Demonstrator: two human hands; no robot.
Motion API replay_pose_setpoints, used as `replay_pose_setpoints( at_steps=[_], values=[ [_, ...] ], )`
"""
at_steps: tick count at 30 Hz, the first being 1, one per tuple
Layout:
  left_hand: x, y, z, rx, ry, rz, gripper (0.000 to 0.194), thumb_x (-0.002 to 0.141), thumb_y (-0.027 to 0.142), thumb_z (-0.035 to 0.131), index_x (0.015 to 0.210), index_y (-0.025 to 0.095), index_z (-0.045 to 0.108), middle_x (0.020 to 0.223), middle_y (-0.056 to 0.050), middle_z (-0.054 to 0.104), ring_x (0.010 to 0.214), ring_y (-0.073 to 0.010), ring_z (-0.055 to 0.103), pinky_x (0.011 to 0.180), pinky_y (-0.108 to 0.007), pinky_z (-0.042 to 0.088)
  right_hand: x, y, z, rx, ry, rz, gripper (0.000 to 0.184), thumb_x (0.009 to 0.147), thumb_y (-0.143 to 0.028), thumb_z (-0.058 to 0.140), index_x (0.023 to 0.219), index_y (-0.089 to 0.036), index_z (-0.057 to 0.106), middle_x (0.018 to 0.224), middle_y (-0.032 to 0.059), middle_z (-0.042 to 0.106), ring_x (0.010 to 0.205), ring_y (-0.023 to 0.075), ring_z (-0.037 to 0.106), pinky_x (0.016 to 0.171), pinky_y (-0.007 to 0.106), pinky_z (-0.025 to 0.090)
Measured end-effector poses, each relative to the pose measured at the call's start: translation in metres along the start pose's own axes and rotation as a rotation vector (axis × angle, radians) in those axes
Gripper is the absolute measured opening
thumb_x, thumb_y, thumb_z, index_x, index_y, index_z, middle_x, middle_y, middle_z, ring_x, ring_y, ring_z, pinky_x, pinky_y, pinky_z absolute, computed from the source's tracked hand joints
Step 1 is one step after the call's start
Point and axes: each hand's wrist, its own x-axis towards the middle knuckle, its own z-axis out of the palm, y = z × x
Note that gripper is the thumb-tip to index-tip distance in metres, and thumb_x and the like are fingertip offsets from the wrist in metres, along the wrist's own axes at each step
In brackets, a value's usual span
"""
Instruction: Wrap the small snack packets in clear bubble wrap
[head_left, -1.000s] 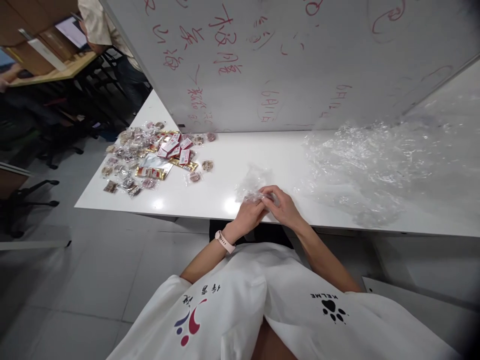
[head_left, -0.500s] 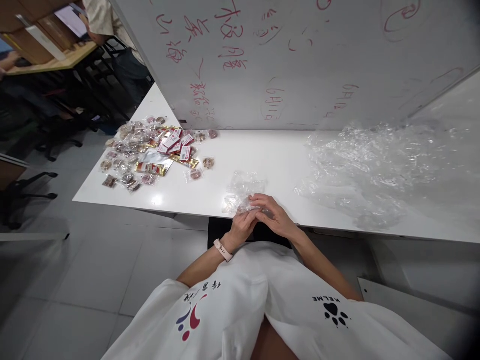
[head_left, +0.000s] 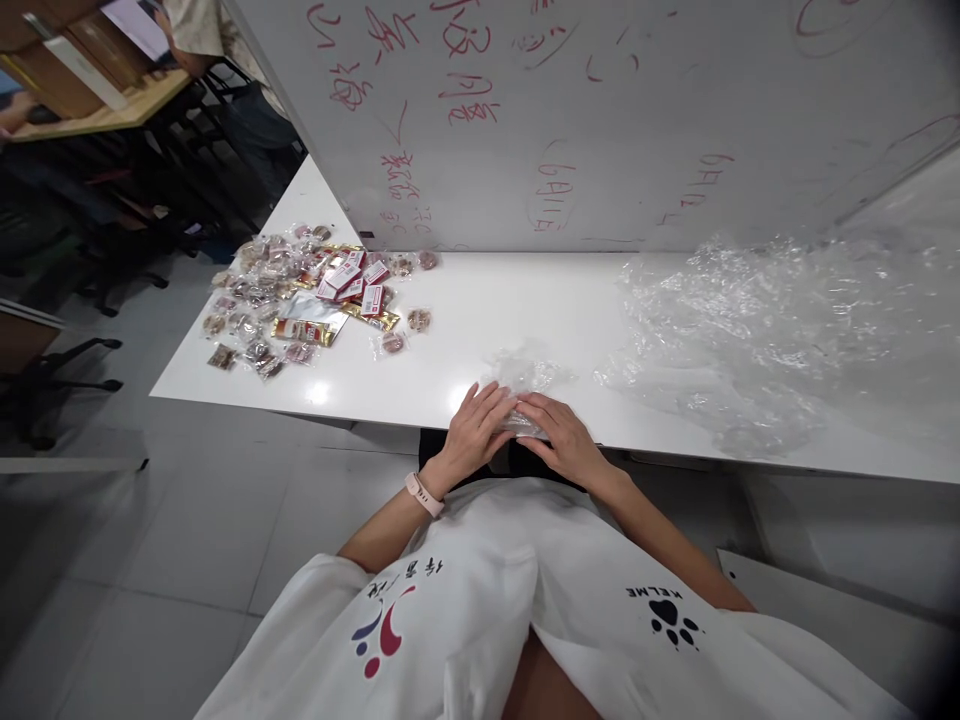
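Wrapped snacks (head_left: 259,290) heaped left on tabletop (head_left: 517,310); left hand (head_left: 471,437), fingers close together, touching crumpled clear plastic (head_left: 531,372) at near edge; plastic lies between both hands and past the fingers on far side, long axis unclear; right hand (head_left: 566,437) equally near, fingers together, curved; pinching or pressing, can't tell; film heap (head_left: 750,345) right.

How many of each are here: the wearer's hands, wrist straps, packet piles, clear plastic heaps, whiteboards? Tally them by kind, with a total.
Left hand and right hand: 2
Wrist strap: 1
Packet pile: 1
Small plastic heap and large plastic heap: 2
Whiteboard: 1
Total: 7
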Motion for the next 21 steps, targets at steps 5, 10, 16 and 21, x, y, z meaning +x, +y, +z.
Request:
replay_pose_setpoints(
  at_steps=[5, 10, 16, 21],
  values=[
    [0.010, -0.008, -0.007, -0.196, -0.056, -0.098, 0.055, 0.096, 0.043, 0.057, 0.143, 0.021, 0.039, 0.128, -0.014, 0.063, 0.121, -0.0250, 0.061, 0.101, -0.044, 0.052, 0.000, 0.001, 0.004, 0.032, 0.082, 0.032, 0.043, 0.101, -0.038, 0.049, 0.142, -0.031, 0.046, 0.139, 0.0073, 0.059, 0.128, 0.0247, 0.056, 0.103, 0.046, 0.047],
    [0.028, -0.012, -0.009, -0.209, -0.090, -0.278, 0.048, 0.094, 0.054, 0.056, 0.128, 0.020, 0.053, 0.114, -0.012, 0.068, 0.100, -0.0232, 0.067, 0.086, -0.037, 0.054, 0.012, 0.006, 0.008, 0.050, 0.157, 0.212, 0.043, 0.100, -0.050, 0.046, 0.137, -0.028, 0.050, 0.127, 0.0090, 0.066, 0.107, 0.0264, 0.064, 0.091, 0.044, 0.050],
    [0.070, -0.011, 0.005, -0.146, -0.132, -0.561, 0.030, 0.098, 0.048, 0.051, 0.089, 0.021, 0.062, 0.071, 0.000, 0.060, 0.071, -0.0169, 0.056, 0.066, -0.028, 0.045, 0.039, 0.026, 0.011, -0.190, 0.317, 0.354, 0.047, 0.101, -0.057, 0.035, 0.089, -0.022, 0.063, 0.086, 0.0084, 0.063, 0.085, 0.0241, 0.057, 0.080, 0.039, 0.045],
    [0.082, -0.009, 0.028, 0.003, 0.048, -0.563, 0.033, 0.094, 0.050, 0.057, 0.100, 0.018, 0.060, 0.095, -0.010, 0.064, 0.096, -0.0265, 0.056, 0.082, -0.039, 0.046, 0.047, 0.037, 0.002, -0.253, 0.347, 0.423, 0.047, 0.098, -0.059, 0.042, 0.115, -0.020, 0.063, 0.117, 0.0126, 0.062, 0.106, 0.0292, 0.052, 0.088, 0.044, 0.042]
  ],
)
